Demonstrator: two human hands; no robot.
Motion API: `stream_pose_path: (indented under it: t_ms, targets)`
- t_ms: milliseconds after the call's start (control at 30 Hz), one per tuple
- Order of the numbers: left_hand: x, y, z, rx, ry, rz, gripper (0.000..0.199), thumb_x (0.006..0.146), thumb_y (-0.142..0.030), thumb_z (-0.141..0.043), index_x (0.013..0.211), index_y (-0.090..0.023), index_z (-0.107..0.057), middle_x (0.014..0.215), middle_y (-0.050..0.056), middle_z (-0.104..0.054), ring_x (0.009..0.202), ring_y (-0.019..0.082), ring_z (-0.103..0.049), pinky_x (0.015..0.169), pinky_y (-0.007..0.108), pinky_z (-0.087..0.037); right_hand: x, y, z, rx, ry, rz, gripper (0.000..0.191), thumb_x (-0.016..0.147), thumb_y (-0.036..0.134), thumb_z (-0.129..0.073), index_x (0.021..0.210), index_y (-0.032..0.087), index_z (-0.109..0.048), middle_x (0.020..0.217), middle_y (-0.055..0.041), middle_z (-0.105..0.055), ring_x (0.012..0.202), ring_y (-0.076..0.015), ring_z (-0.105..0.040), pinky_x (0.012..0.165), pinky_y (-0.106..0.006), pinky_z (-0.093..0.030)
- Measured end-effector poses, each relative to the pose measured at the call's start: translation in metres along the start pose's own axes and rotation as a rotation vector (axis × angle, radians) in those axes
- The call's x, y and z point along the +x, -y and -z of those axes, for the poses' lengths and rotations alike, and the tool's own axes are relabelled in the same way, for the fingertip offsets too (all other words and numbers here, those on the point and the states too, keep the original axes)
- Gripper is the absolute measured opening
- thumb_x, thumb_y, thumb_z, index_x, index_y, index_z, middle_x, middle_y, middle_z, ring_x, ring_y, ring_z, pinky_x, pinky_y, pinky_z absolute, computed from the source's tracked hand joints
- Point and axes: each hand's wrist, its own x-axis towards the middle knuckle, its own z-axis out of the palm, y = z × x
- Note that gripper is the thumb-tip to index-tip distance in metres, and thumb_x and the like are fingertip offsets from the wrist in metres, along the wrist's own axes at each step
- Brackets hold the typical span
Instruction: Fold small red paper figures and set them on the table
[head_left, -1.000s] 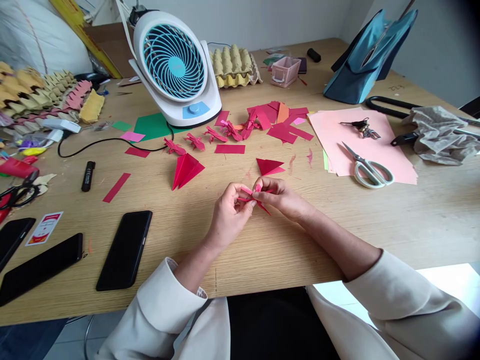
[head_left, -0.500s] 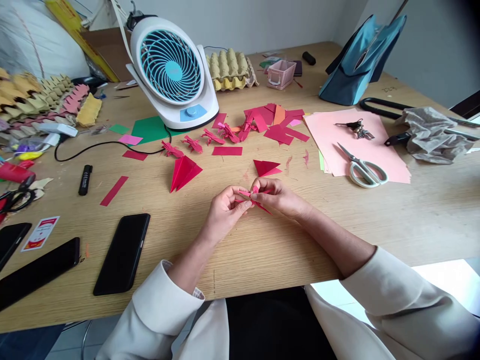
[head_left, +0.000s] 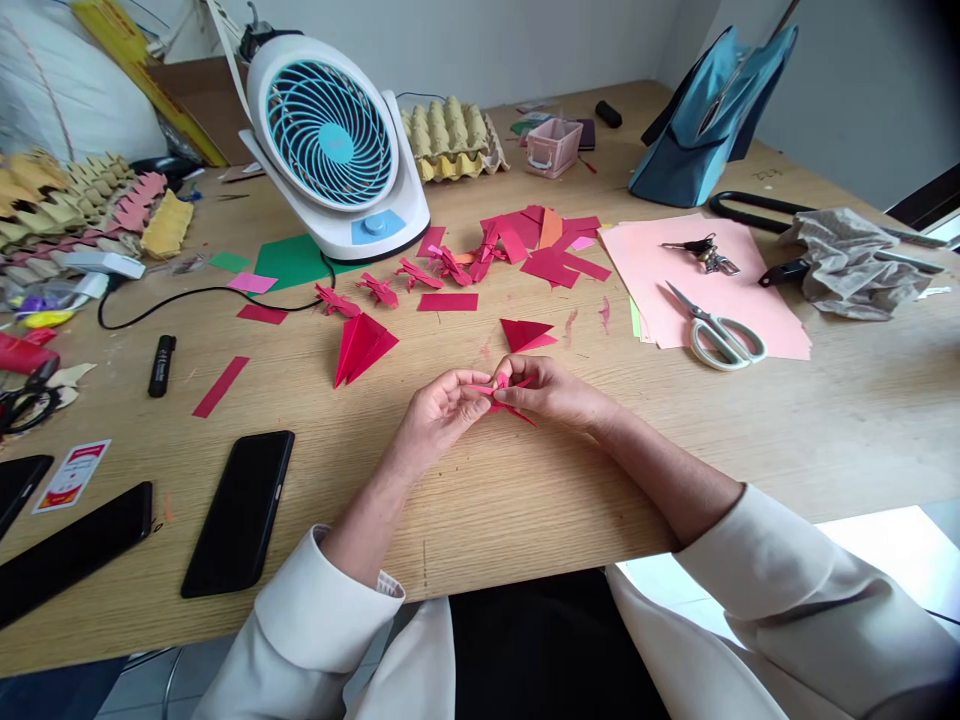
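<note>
The right hand (head_left: 555, 395) has thumb and index finger clamped on a small folded red paper (head_left: 502, 380), which sits between the two hands, above the near part of the wooden table (head_left: 487, 510). The left hand (head_left: 439, 415) has its thumb and fingers around the left end of that paper; I cannot tell whether they pinch it tight. One red point sticks out below the right thumb.

Just beyond the right hand lies a small red folded triangle (head_left: 523, 334); beyond the left hand and to its left is a larger pleated red paper (head_left: 362, 350). Past both, straight ahead, lies a flat red strip (head_left: 448, 302), and behind it a row of small folded red figures (head_left: 377, 290) leads rightward to a heap of red paper pieces (head_left: 551, 268).

To the right of the right hand, white-handled scissors (head_left: 709, 322) rest partly on a stack of pink sheets (head_left: 637, 260), near a bunch of keys (head_left: 706, 254). Left of the left hand are a black smartphone (head_left: 238, 515) and, farther off, a black marker (head_left: 161, 366). Farthest ahead stand a white desk fan (head_left: 334, 150), egg cartons (head_left: 454, 130) and a pink basket (head_left: 553, 150)
</note>
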Motion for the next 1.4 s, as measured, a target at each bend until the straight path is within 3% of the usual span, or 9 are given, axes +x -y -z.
stream_pose_path:
  t_ms: [67,167,300,500,667,867,1067,1233,1400]
  targets:
    - [0.001,0.002,0.000,0.057,-0.014,-0.022,0.042,0.072,-0.033,-0.083,0.107,-0.018,-0.065,0.105,0.008,-0.073,0.094,0.019,-0.069,0.080,0.028,-0.055,0.000,0.000,-0.001,-0.047,-0.018,0.006,0.036,0.075,0.044,-0.079,0.081,0.018,-0.055,0.067,0.0055,-0.055,0.054,-0.0069,-0.044,0.048,-0.021,-0.034]
    - [0.001,0.004,-0.003,0.111,-0.030,-0.010,0.046,0.067,-0.024,-0.085,0.106,-0.018,-0.062,0.094,0.005,-0.073,0.085,0.016,-0.069,0.076,0.027,-0.055,0.000,-0.002,-0.004,-0.084,-0.021,0.010,0.035,0.075,0.042,-0.078,0.080,0.019,-0.053,0.069,0.0048,-0.055,0.057,-0.0075,-0.046,0.050,-0.021,-0.035]
    - [0.000,0.005,-0.006,0.145,-0.034,0.020,0.038,0.070,-0.024,-0.082,0.099,-0.018,-0.058,0.078,0.000,-0.071,0.072,0.014,-0.068,0.069,0.024,-0.052,-0.001,-0.003,-0.003,-0.121,0.033,-0.018,0.032,0.076,0.040,-0.077,0.083,0.018,-0.056,0.069,0.0045,-0.057,0.055,-0.0071,-0.045,0.050,-0.021,-0.034]
    - [0.001,0.008,-0.003,0.113,-0.025,-0.011,0.031,0.078,-0.031,-0.077,0.100,-0.018,-0.060,0.089,0.004,-0.074,0.081,0.016,-0.071,0.075,0.027,-0.054,-0.002,-0.001,0.004,-0.025,0.057,-0.035,0.031,0.079,0.042,-0.076,0.089,0.015,-0.065,0.080,-0.0011,-0.066,0.069,-0.0111,-0.058,0.065,-0.025,-0.045]
    - [0.003,0.012,-0.004,0.173,-0.080,-0.031,0.029,0.073,-0.028,-0.079,0.095,-0.017,-0.063,0.086,0.003,-0.071,0.078,0.014,-0.068,0.073,0.026,-0.052,0.000,-0.003,-0.001,-0.073,-0.040,-0.046,0.030,0.075,0.039,-0.079,0.083,0.015,-0.063,0.070,0.0012,-0.063,0.059,-0.0094,-0.052,0.053,-0.023,-0.038]
    - [0.003,0.015,-0.005,0.060,-0.090,0.054,0.025,0.073,-0.033,-0.079,0.079,-0.016,-0.062,0.073,0.000,-0.066,0.063,0.010,-0.059,0.060,0.023,-0.049,0.002,-0.009,-0.004,-0.031,-0.073,0.010,0.032,0.073,0.034,-0.082,0.086,0.017,-0.059,0.070,0.0021,-0.063,0.062,-0.0106,-0.057,0.057,-0.023,-0.043]
    - [0.002,0.007,-0.005,-0.093,-0.194,0.096,0.031,0.069,-0.037,-0.082,0.078,-0.015,-0.061,0.066,-0.002,-0.061,0.057,0.007,-0.053,0.056,0.021,-0.044,-0.001,-0.005,-0.003,-0.059,0.065,0.063,0.031,0.078,0.035,-0.078,0.095,0.018,-0.059,0.085,-0.0019,-0.067,0.078,-0.0142,-0.063,0.069,-0.027,-0.048]
    - [0.002,0.004,-0.005,-0.104,-0.201,0.105,0.027,0.071,-0.033,-0.080,0.079,-0.015,-0.061,0.062,-0.004,-0.059,0.055,0.007,-0.051,0.056,0.022,-0.042,-0.004,-0.007,-0.005,-0.269,0.014,0.051,0.018,0.085,0.031,-0.070,0.093,0.016,-0.064,0.085,-0.0027,-0.067,0.074,-0.0135,-0.060,0.068,-0.027,-0.046]
    - [0.002,0.005,-0.004,-0.082,-0.151,0.098,0.027,0.073,-0.036,-0.079,0.080,-0.015,-0.063,0.068,-0.002,-0.060,0.060,0.007,-0.053,0.059,0.022,-0.046,-0.003,-0.010,-0.001,-0.286,0.027,0.066,0.020,0.089,0.036,-0.065,0.091,0.016,-0.067,0.076,-0.0008,-0.064,0.064,-0.0116,-0.054,0.060,-0.025,-0.041]
